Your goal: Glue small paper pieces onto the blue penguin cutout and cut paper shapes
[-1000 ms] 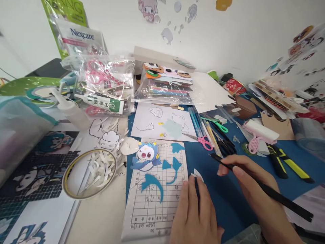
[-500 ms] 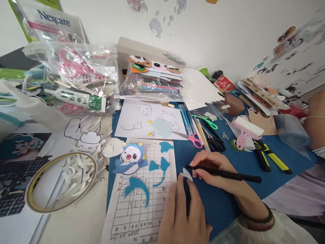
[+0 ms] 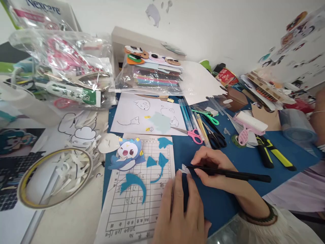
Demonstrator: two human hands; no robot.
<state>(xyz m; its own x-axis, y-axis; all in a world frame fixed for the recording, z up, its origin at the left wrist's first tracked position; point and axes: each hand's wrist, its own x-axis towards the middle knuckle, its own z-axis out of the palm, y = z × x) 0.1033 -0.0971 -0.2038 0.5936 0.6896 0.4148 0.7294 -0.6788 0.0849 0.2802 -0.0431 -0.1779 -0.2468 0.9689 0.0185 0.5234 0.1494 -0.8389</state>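
Note:
My right hand (image 3: pixel 214 166) grips a black pen (image 3: pixel 236 173), its tip at a small white paper cutout (image 3: pixel 185 168) with drawn lines. Spread fingers of my left hand (image 3: pixel 181 210) lie flat, the fingertips pressing the cutout against the dark blue surface (image 3: pixel 210 215). Left of the hands, a printed form sheet (image 3: pixel 127 211) carries blue cut shapes, among them a curved tail-like piece (image 3: pixel 134 181) and a thin-stemmed piece (image 3: pixel 161 162). A blue and white paper character (image 3: pixel 127 154) rests at the form's upper left.
Behind lies a sketch sheet (image 3: pixel 127 113). Pink scissors (image 3: pixel 195 136), black scissors (image 3: pixel 217 139), a pink lint roller (image 3: pixel 250 123) and yellow-black pliers (image 3: pixel 279 156) are to the right. A tape roll (image 3: pixel 22 189) and paper scraps sit left. Another person's arm (image 3: pixel 320 115) shows at the right edge.
The pen tip has shifted slightly along the cutout, and the pen's rear end reaches further right. The camera view has tilted slightly down. My left hand stays on the cutout.

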